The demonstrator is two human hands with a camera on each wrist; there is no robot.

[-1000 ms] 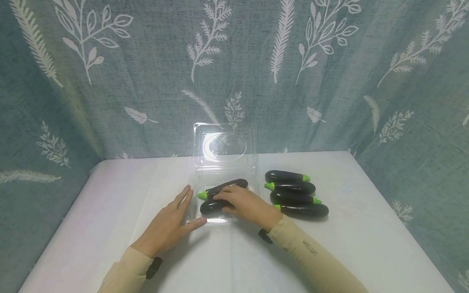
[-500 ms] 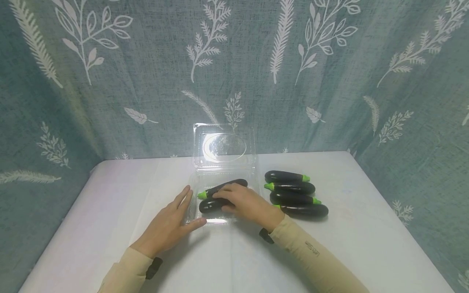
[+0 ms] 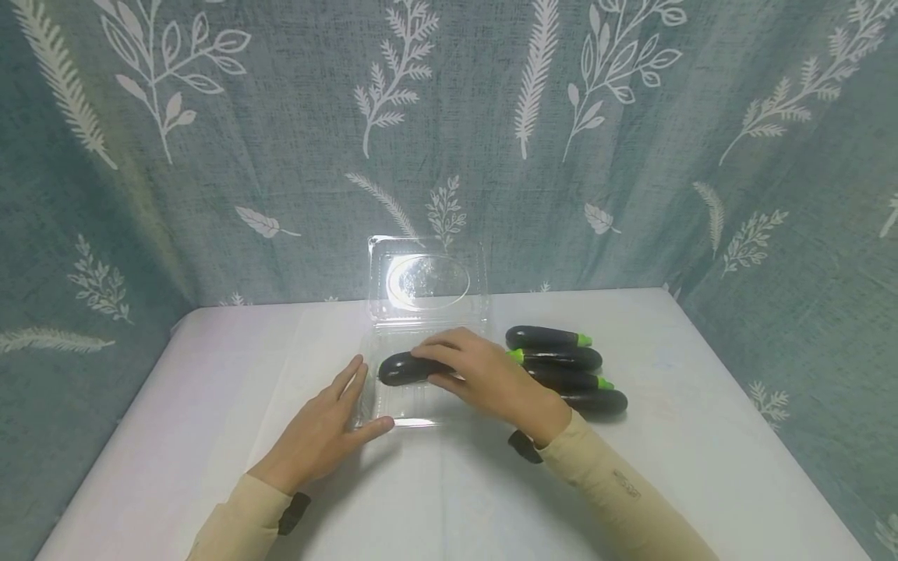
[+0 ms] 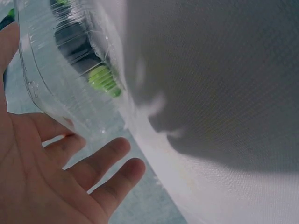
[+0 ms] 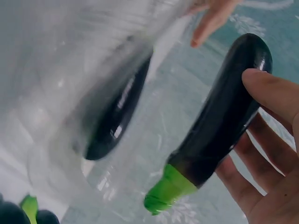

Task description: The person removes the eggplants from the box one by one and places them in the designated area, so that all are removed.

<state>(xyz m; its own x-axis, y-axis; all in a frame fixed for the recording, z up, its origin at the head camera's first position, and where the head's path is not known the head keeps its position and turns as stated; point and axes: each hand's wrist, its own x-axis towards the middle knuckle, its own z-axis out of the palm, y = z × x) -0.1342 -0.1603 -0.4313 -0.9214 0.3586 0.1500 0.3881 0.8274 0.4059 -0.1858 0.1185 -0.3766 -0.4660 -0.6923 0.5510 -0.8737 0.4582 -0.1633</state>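
Observation:
My right hand (image 3: 484, 378) grips a dark, glossy eggplant (image 3: 407, 368) over the open clear plastic clamshell container (image 3: 410, 405). In the right wrist view, the thumb lies on one side of this eggplant (image 5: 219, 112) and the fingers behind it, its green cap pointing down. A second eggplant (image 5: 119, 112) lies inside the container; in the head view, the held one and the hand hide it. Through the container wall in the left wrist view, an eggplant's green cap (image 4: 103, 79) shows. My left hand (image 3: 323, 432) is spread beside the container's left wall, fingers extended, thumb at the front corner.
Several eggplants (image 3: 564, 358) lie in a stacked row on the white tabletop (image 3: 701, 467), right of the container. The container's clear lid (image 3: 428, 280) stands raised at the back. Behind the table hangs a green leaf-patterned curtain (image 3: 302, 156).
My right hand has raised the front eggplant from the container floor and shifted it back, so it now covers the other one in the head view. The left hand stays put.

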